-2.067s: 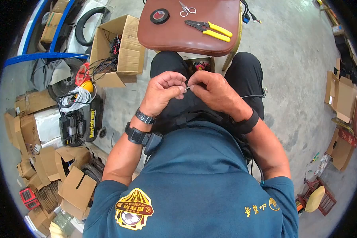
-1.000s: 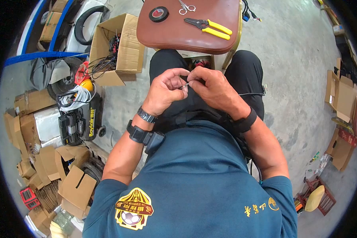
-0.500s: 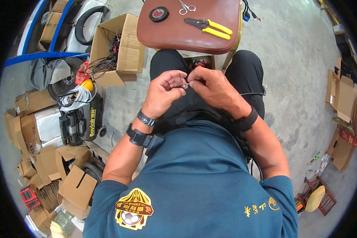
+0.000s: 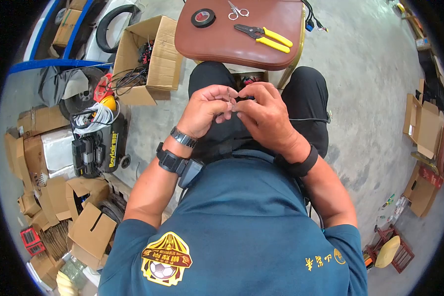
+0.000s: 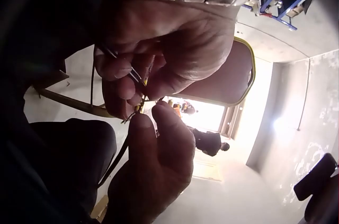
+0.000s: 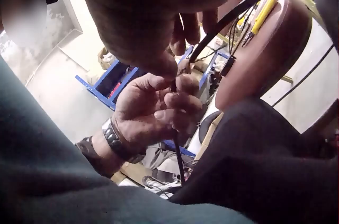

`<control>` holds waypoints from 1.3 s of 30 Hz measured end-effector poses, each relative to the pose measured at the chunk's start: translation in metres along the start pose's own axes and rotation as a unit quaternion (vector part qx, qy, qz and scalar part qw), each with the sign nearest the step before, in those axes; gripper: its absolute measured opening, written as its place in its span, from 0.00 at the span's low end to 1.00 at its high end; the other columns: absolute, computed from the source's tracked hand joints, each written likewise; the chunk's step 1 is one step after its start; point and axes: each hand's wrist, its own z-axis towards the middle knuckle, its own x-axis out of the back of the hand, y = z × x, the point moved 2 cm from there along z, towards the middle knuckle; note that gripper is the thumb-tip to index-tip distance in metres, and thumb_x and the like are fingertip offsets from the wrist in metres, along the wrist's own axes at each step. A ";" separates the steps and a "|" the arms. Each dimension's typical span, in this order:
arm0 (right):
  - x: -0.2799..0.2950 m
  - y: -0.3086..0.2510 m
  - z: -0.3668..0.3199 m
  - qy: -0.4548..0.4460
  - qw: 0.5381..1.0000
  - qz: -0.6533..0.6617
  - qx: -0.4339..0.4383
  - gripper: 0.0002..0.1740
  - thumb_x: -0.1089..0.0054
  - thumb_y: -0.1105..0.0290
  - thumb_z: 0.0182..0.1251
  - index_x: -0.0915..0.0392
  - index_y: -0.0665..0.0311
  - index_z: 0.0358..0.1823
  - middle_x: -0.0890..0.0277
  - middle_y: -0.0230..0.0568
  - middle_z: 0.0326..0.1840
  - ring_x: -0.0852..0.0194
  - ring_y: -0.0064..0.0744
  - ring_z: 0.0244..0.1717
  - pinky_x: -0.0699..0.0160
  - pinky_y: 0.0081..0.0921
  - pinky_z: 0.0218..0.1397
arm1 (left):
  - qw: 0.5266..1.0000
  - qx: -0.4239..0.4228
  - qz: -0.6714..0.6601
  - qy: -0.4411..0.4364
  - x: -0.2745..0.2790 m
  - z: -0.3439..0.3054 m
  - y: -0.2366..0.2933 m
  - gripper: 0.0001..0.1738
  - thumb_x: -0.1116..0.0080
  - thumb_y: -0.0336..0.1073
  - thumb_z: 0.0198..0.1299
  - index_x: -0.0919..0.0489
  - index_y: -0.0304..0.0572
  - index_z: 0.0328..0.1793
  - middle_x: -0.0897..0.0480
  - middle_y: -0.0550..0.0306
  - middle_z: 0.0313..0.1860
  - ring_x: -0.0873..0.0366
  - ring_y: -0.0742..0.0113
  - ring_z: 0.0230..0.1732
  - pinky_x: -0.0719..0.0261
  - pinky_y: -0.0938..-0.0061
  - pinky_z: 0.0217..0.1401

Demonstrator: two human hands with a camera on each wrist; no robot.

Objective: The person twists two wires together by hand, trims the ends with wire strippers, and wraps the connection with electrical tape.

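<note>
Over the lap, the left hand [image 4: 200,112] pinches the end of a thin dark cable [image 6: 178,155], which hangs below its fingers in the right wrist view. Fingertips of the right hand [image 4: 270,117] meet the left ones and pinch thin wires at the end of another black cable [image 6: 238,11]. In the left wrist view, short wire ends [image 5: 139,108], some yellowish, show between the left hand [image 5: 172,46] and right hand [image 5: 153,163]. Whether the wires are joined cannot be told; fingers partly hide them.
A brown padded seat [image 4: 232,47] in front bears black tape [image 4: 203,18], small scissors [image 4: 238,11] and yellow-handled pliers [image 4: 276,42]. An open carton [image 4: 164,54] with cables stands left of it, above a black machine [image 4: 103,150]. More cartons lie at both sides.
The right hand's fingers have shifted and spread a little at the wires, while its wrist has turned slightly. The left hand stays close to its place. The head view has shifted slightly.
</note>
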 end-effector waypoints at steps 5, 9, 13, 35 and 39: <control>-0.004 -0.004 0.008 0.016 0.997 -0.062 0.046 0.06 0.33 0.72 0.55 0.18 0.59 0.34 0.23 0.36 0.46 0.25 0.44 0.54 0.26 0.41 0.57 | 0.998 0.038 -0.041 0.005 -0.003 0.001 0.007 0.13 0.44 0.26 0.65 0.19 0.39 0.55 0.17 0.64 0.38 0.22 0.75 0.30 0.29 0.82 0.27; -0.012 -0.002 0.006 0.010 0.995 -0.081 0.063 0.05 0.35 0.71 0.55 0.19 0.60 0.33 0.24 0.36 0.46 0.25 0.43 0.55 0.26 0.40 0.58 | 0.997 0.052 -0.048 0.016 -0.003 0.000 0.008 0.11 0.44 0.26 0.66 0.19 0.41 0.53 0.17 0.64 0.39 0.21 0.75 0.29 0.27 0.84 0.27; -0.014 0.000 0.007 0.010 0.994 -0.081 0.071 0.06 0.35 0.71 0.55 0.20 0.60 0.34 0.24 0.36 0.46 0.25 0.43 0.55 0.26 0.41 0.58 | 0.996 0.060 -0.061 0.018 0.000 0.003 0.005 0.10 0.44 0.27 0.67 0.19 0.41 0.53 0.17 0.63 0.38 0.20 0.74 0.28 0.28 0.84 0.25; -0.009 0.013 0.006 -0.015 0.968 0.205 -0.145 0.05 0.38 0.80 0.59 0.23 0.67 0.37 0.22 0.45 0.41 0.23 0.47 0.48 0.25 0.37 0.54 | 0.999 -0.025 -0.047 0.002 -0.001 0.001 0.000 0.16 0.41 0.25 0.66 0.22 0.38 0.60 0.14 0.54 0.39 0.18 0.73 0.31 0.28 0.84 0.25; -0.006 0.014 0.005 -0.022 0.958 0.226 -0.174 0.06 0.35 0.78 0.60 0.21 0.67 0.38 0.21 0.45 0.40 0.22 0.47 0.47 0.24 0.37 0.54 | 0.999 -0.028 -0.044 0.016 -0.002 0.000 -0.001 0.17 0.40 0.25 0.66 0.22 0.37 0.60 0.14 0.54 0.38 0.18 0.73 0.31 0.26 0.83 0.26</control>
